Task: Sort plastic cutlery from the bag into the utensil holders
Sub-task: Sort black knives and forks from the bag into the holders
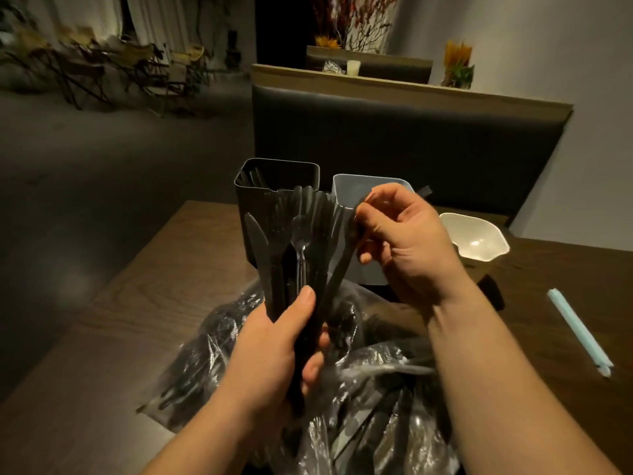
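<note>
A brown wood-grain surface (144,303) fills the lower view, with a dark padded booth seat (394,145) behind it. At the near edge lies a crumpled clear plastic bag (376,389), shiny and full of black pieces. Beyond the bag two tall square holders stand side by side: a black holder (253,200) on the left with dark sticks inside, and a pale grey holder (346,190) just beside it. In front of them is a fanned bundle of cutlery (270,248), held above the bag. It is matte black knives and handles with one clear piece (300,241) in the middle. The left hand (270,354) grips the bundle's lower ends, thumb pressed across the front. The right hand (404,241) has curled fingers and pinches the top of the fan's rightmost piece. A white bowl (476,238) sits to the right, and farther right lies a pale blue wrapped straw (579,332).
</note>
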`<state>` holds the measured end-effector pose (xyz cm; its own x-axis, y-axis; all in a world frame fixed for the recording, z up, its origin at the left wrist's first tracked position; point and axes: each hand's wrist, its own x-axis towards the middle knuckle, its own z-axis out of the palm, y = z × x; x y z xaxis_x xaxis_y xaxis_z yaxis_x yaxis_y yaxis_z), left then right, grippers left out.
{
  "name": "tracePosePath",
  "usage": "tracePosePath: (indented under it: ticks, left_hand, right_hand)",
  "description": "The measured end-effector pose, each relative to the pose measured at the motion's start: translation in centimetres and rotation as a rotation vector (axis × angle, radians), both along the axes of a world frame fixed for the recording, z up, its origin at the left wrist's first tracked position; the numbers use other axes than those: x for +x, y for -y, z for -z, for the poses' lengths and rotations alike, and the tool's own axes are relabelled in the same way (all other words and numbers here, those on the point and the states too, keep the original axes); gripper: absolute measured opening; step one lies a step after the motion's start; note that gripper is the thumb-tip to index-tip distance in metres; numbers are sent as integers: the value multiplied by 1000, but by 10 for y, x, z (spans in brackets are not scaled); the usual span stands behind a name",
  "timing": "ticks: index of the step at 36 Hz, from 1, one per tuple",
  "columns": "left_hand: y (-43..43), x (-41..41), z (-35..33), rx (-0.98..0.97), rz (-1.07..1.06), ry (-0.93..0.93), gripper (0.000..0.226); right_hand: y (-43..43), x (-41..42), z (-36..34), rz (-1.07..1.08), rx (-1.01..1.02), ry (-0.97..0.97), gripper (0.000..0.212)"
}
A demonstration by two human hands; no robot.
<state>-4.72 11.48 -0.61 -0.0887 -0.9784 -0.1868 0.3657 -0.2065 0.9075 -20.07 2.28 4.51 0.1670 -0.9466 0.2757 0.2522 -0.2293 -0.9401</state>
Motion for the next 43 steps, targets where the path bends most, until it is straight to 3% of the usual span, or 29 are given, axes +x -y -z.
tracePosePath:
  ticks: [5,16,27,33,37,40,43]
  left_hand:
    - [-1,1,4,-85,-90,32,31]
    - [-5,-3,5,-101,-145,-8,19]
    - [-4,-1,9,-76,-145,-7,23]
    - [-1,-4,9,-58,-169,-69,43]
    - [-2,-4,12,-69,-179,-10,39]
    - [-2,-5,12,-70,-171,38,31]
    - [-3,-6,12,-49,-171,40,28]
  right_hand:
    - [-3,-1,-9,8,-91,-130,15]
    - [-10,-4,-10,-60,25,-165,23]
    - [-10,10,1,-51,92,-160,21]
    - [-6,8,-1,61,90,-179,15]
    - [4,-10,-20,282,45,-78,16]
    - [16,-32,-35,565,-14,58,18]
    - [37,-50,-39,856,-196,-10,15]
